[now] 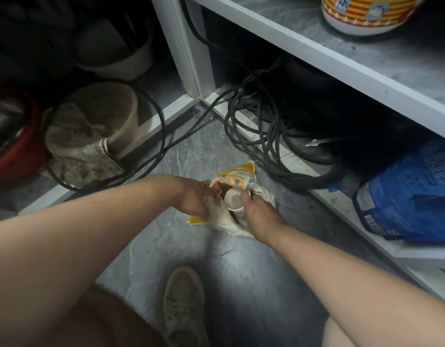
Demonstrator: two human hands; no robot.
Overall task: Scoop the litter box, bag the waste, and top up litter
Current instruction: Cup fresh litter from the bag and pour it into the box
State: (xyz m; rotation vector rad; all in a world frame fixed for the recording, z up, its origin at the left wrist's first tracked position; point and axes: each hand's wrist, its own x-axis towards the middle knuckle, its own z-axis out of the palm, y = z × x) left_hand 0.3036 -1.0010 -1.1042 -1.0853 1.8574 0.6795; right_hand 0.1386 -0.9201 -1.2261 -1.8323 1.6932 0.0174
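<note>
- Bare knees and a tan sneaker (182,304) sit closest, at the bottom edge, on the grey marbled floor (241,271)
- Far left, a red and black object (8,136) lies next to a tipped beige bucket (103,113) with a dirty cloth (76,144) spilling from it
- Left hand (195,196) grips the left edge of the litter bag's mouth, fingers curled round the material
- Yellow and white litter bag (232,227) stands on the floor between both hands, its mouth held open
- White cup (234,201) filled with grey litter sits in the bag's mouth
- Right hand (257,214) pinches the cup's rim, fingers curled over it
- Black cables (261,136) lie coiled just behind the bag, under the white shelf unit (316,53)
- Blue sack (411,194) rests on the lower shelf at right
- Striped yellow and red container (366,11) stands on the upper shelf
</note>
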